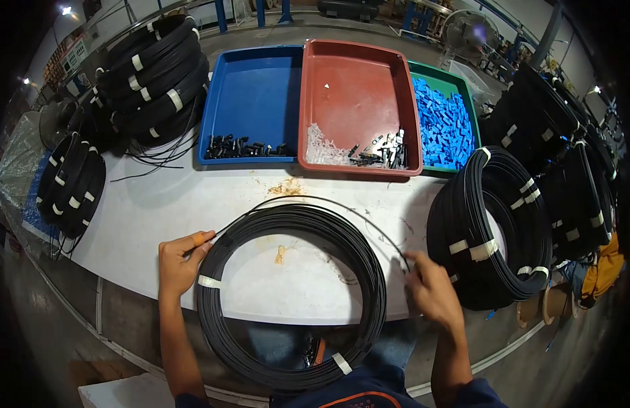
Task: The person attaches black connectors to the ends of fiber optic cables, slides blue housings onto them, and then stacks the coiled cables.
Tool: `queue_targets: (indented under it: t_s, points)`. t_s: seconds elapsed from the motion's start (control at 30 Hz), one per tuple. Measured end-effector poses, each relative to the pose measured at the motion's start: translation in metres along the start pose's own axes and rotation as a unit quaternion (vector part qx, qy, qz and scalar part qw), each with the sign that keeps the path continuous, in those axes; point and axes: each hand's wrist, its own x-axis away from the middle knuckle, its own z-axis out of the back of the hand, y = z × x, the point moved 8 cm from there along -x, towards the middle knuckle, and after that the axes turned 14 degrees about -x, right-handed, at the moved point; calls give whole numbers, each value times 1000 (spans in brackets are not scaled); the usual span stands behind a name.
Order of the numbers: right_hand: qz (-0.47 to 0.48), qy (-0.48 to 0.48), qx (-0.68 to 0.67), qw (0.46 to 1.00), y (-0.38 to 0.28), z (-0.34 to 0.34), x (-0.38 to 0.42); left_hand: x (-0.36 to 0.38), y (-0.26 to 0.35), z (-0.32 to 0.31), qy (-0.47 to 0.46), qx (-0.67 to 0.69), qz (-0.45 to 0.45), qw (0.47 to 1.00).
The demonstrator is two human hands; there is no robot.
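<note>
The black cable coil (291, 299) lay flat at the near edge of the desk (158, 211), its near arc hanging past that edge toward the person's lap. One loose strand (315, 199) arched free above the coil's far side. The left hand (181, 262) pinched that strand at the coil's left rim, fingers (199, 239) clenched on it; the right hand (434, 289) gripped the strand at the coil's right rim. The step looked like freeing the cable end from the coil. Next would call for feeding the strand without snagging the taped bands. Beyond the coil bare desk lay open up to the red tray (359, 102); right of the coil, an upright coil stack (491, 231) crowded close.
</note>
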Motion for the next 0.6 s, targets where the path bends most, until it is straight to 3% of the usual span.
queue_targets:
  t_s: [0.1, 0.13, 0.17, 0.2, 0.27, 0.3, 0.37, 0.4, 0.47, 0.5, 0.6]
  points:
    - [5, 11, -91, 996, 19, -19, 35, 8, -9, -9, -67, 72, 64, 993]
    - [54, 37, -71, 995, 13, -23, 43, 10, -12, -12, -93, 111, 92, 985]
    - [25, 16, -83, 996, 8, -28, 48, 14, -15, -14, -142, 140, 110, 974]
    - [-4, -3, -97, 995, 0, -34, 53, 15, -11, -11, -146, 139, 103, 974]
    - [22, 26, -171, 985, 9, -49, 61, 20, -2, -13, -173, 303, 127, 929]
    - [24, 45, -154, 987, 4, -52, 64, 24, 5, -15, -163, 311, 132, 927]
    - [26, 52, -114, 992, -1, -59, 71, 33, 14, -17, -169, 285, 118, 936]
    - [83, 68, -97, 989, -7, -61, 72, 36, 28, -18, -164, 274, 97, 943]
    - [47, 32, -9, 998, -10, -67, 75, 41, 29, -18, -152, 179, 84, 968]
    - [112, 80, 28, 990, -13, -68, 75, 42, 35, -15, -152, 141, 66, 976]
    - [135, 112, -20, 984, -6, -76, 75, 47, 38, -18, -135, 90, 9, 987]
